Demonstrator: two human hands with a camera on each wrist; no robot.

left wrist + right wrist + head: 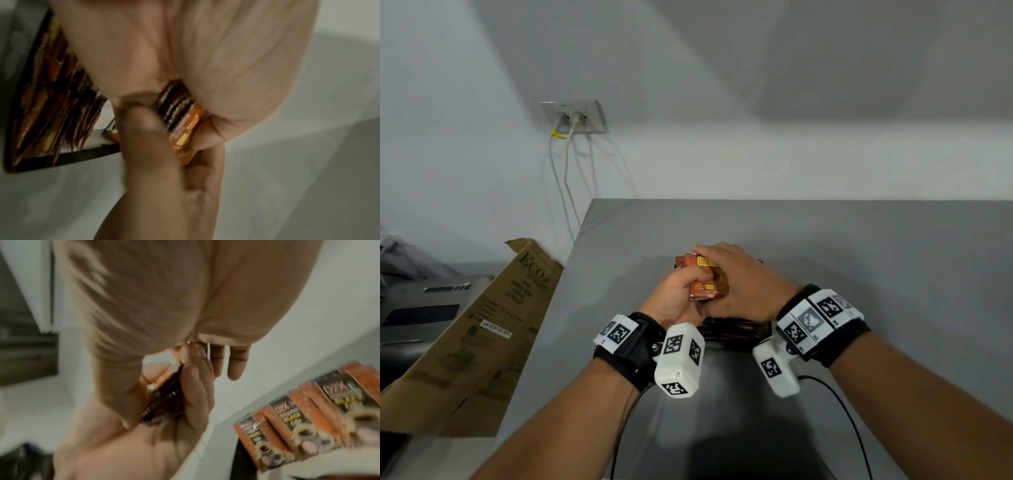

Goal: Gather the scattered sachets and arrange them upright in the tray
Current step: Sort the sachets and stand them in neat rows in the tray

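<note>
A stack of orange and brown sachets [709, 281] is held just above the grey table, between both hands. My left hand [678, 291] grips the stack from the left, fingers curled round it. From the right, my right hand [743, 281] covers its top and pinches it with the thumb. The left wrist view shows the stack's edges [180, 120] squeezed between palm and thumb. In the right wrist view, the stack [164, 402] sits between the two hands. The dark tray [732, 334] lies directly under my hands, mostly hidden. Several sachets [308, 418] stand in it in a row, and its rim [61, 160] shows in the left wrist view.
A flattened cardboard box [482, 325] leans at the table's left edge, with a grey machine [421, 308] beyond it. A wall socket [573, 118] has cables hanging behind the table's corner. Bare grey tabletop [859, 257] spreads to the right and behind.
</note>
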